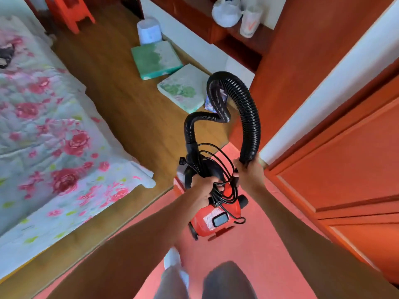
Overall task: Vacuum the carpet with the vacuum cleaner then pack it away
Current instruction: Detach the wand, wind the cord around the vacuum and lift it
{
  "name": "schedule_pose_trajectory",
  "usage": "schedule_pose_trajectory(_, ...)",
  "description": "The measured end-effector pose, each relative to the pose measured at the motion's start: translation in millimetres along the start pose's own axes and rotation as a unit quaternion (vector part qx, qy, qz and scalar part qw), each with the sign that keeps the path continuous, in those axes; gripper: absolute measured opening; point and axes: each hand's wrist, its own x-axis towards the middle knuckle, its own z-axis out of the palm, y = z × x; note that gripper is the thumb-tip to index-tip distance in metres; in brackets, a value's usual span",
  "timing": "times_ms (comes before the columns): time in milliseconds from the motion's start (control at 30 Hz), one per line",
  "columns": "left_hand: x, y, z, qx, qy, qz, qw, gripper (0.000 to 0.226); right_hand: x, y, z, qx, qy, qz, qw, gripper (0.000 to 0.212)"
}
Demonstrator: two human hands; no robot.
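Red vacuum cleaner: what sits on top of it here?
On top of the red vacuum cleaner lie loose loops of black power cord, gripped together with the handle by the left hand. The handle itself is mostly covered by hand and cord.

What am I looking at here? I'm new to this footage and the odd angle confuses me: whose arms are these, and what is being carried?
The single picture comes from a camera worn on a person's head, looking down, so the arms are the wearer's own. The left hand grips the handle of a red vacuum cleaner together with its coiled black cord. The right hand holds the end of the ribbed black hose. Below lies a pink carpet; beyond it, wooden floor, a floral bedspread and two cushions.
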Motion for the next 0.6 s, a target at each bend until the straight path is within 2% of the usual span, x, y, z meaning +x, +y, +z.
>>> schedule_pose_trajectory(167,65.6,39.9,74.3,0.009,-0.011,-0.024,1.0,0.014,102.3,10.0,-23.6,-0.014,0.017,0.036,0.999,0.025)
schedule_pose_trajectory(267,118.5,58.5,116.1,0.005,0.009,-0.044,0.999,0.018,169.5,35.7,-30.4,-0.026,0.007,0.04,0.999,0.027)
schedule_pose_trajectory(433,186.3,81.9,177.3,0.0,0.062,-0.08,0.995,0.011,260.2,72.2,-45.5,-0.044,-0.022,0.056,0.997,0.03)
schedule_pose_trajectory(600,240.7,100.1,215.1,-0.014,0.071,-0.123,0.99,0.021,325.1,89.1,-58.2,-0.062,-0.043,0.063,0.995,0.03)
